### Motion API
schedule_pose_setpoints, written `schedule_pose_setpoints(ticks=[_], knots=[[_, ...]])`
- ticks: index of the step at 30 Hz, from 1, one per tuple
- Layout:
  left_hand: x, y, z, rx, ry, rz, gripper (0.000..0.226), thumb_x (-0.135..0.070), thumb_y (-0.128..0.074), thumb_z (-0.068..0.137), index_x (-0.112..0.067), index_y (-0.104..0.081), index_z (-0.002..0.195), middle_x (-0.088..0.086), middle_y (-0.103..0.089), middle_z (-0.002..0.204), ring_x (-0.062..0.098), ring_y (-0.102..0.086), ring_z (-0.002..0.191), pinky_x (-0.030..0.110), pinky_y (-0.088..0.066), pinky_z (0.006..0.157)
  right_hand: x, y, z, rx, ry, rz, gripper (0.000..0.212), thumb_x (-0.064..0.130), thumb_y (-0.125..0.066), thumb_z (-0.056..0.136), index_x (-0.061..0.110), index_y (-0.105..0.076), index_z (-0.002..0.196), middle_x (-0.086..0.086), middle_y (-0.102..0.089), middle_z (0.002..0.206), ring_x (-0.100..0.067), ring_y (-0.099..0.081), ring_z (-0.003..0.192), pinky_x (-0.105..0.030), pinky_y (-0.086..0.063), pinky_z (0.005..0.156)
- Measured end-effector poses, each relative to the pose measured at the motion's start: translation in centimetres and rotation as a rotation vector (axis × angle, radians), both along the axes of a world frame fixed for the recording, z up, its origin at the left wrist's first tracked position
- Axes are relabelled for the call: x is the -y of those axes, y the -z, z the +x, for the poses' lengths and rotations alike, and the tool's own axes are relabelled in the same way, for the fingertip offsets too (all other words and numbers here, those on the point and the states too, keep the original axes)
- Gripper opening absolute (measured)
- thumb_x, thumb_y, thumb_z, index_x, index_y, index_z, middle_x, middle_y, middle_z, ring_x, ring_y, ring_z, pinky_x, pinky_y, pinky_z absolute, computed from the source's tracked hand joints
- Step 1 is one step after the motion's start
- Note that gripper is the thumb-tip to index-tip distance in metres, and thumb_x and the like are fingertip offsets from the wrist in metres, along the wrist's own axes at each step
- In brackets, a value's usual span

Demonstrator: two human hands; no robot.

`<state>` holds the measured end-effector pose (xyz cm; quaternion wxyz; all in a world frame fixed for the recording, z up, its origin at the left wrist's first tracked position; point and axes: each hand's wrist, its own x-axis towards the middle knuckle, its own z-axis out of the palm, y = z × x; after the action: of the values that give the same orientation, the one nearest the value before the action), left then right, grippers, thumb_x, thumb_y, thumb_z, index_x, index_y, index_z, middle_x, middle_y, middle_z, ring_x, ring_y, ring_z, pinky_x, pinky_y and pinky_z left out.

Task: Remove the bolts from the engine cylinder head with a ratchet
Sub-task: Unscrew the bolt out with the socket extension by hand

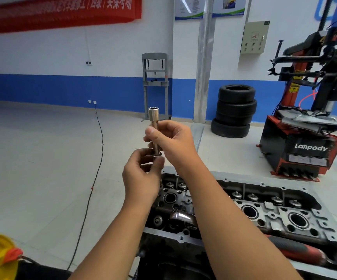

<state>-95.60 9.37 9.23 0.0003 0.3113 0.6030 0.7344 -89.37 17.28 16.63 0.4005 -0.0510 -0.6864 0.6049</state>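
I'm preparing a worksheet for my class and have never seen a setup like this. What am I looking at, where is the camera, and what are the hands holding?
The single picture comes from a camera on a person's head, looking forward and down. There is no robot, only bare hands. The right hand and left hand together hold an upright socket extension above a cylinder head. A red-handled ratchet lies on the head's near edge. Behind stand stacked tyres and a tyre changer.

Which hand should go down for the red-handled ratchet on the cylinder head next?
Probably the right hand: the ratchet lies on the cylinder head at its side. The left hand can keep gripping the socket extension.
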Motion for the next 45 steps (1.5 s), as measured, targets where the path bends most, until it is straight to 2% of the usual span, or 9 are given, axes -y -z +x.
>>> schedule_pose_setpoints(ticks=[8,15,18,22,26,30,36,39,45], knots=[[-0.2,0.0,0.3,0.001,0.155,-0.004,0.021,-0.022,-0.053,0.109,-0.031,-0.071,0.111,-0.007,-0.076,0.093,0.009,-0.071,0.084,0.03,-0.057,0.072,0.1,-0.3,0.2,-0.01,-0.02,-0.025,0.006,0.016,-0.07,0.099,0.012,-0.071,0.094,-0.007,-0.079,0.084,-0.015,-0.075,0.08,-0.022,-0.058,0.071],[0.1,0.1,-0.1,0.002,-0.065,-0.038,0.022,-0.032,-0.087,0.083,-0.029,-0.066,0.089,-0.017,-0.073,0.083,0.004,-0.07,0.074,0.024,-0.054,0.069,0.0,-0.1,0.3,-0.02,0.004,-0.002,0.013,0.019,-0.081,0.089,0.015,-0.069,0.094,-0.006,-0.079,0.087,-0.023,-0.077,0.086,-0.029,-0.059,0.073],[0.0,-0.1,0.2,0.024,0.065,-0.002,0.005,-0.031,-0.071,0.099,-0.026,-0.07,0.097,-0.006,-0.075,0.084,0.011,-0.071,0.073,0.035,-0.054,0.069,-0.1,0.0,0.1,-0.023,0.011,0.012,0.012,0.016,-0.077,0.092,0.014,-0.066,0.091,-0.006,-0.079,0.085,-0.024,-0.075,0.082,-0.032,-0.062,0.072],[-0.3,-0.3,0.4,0.052,0.167,0.022,0.029,-0.016,-0.047,0.111,-0.028,-0.072,0.114,0.009,-0.073,0.094,0.025,-0.07,0.086,0.044,-0.057,0.08,-0.1,-0.2,-0.1,-0.013,0.013,-0.004,0.005,0.015,-0.063,0.103,0.013,-0.064,0.1,-0.006,-0.077,0.085,-0.014,-0.072,0.077,-0.028,-0.06,0.071],[0.0,-0.3,0.3,-0.01,0.052,-0.01,0.036,-0.014,-0.056,0.106,-0.047,-0.068,0.106,-0.019,-0.075,0.095,0.006,-0.072,0.088,0.02,-0.057,0.073,0.1,-0.3,0.1,-0.009,-0.027,-0.026,0.004,0.014,-0.066,0.101,0.01,-0.066,0.102,-0.006,-0.076,0.085,-0.016,-0.071,0.073,-0.028,-0.058,0.069],[0.2,-0.2,0.2,0.023,0.011,-0.011,0.028,-0.013,-0.071,0.098,-0.04,-0.067,0.103,-0.015,-0.076,0.095,0.012,-0.074,0.084,0.042,-0.064,0.08,0.3,-0.2,0.3,-0.004,0.006,-0.046,0.018,0.013,-0.078,0.091,0.009,-0.065,0.103,-0.004,-0.078,0.084,-0.02,-0.075,0.075,-0.032,-0.061,0.07],[0.1,-0.5,0.8,-0.009,0.159,0.001,0.035,-0.013,-0.055,0.107,-0.045,-0.064,0.12,-0.022,-0.075,0.108,0.001,-0.072,0.099,0.024,-0.057,0.085,0.4,-0.3,0.4,0.022,0.025,-0.063,0.015,0.015,-0.076,0.094,0.01,-0.062,0.096,-0.01,-0.079,0.087,-0.023,-0.076,0.073,-0.03,-0.06,0.065],[0.2,-0.5,0.9,0.026,0.165,-0.007,0.041,-0.013,-0.049,0.108,-0.047,-0.071,0.109,-0.014,-0.076,0.099,0.007,-0.071,0.094,0.035,-0.057,0.087,0.5,-0.3,0.3,0.025,0.002,-0.057,0.007,0.015,-0.069,0.099,0.011,-0.063,0.097,-0.013,-0.079,0.092,-0.024,-0.073,0.074,-0.032,-0.062,0.069],[0.3,-0.4,0.4,0.024,-0.019,-0.016,0.032,-0.018,-0.084,0.088,-0.041,-0.064,0.1,-0.022,-0.074,0.093,0.006,-0.073,0.084,0.036,-0.061,0.078,0.4,-0.3,0.3,0.053,-0.02,-0.032,0.012,0.021,-0.069,0.1,0.01,-0.066,0.104,-0.009,-0.079,0.093,-0.025,-0.073,0.076,-0.037,-0.064,0.074]])
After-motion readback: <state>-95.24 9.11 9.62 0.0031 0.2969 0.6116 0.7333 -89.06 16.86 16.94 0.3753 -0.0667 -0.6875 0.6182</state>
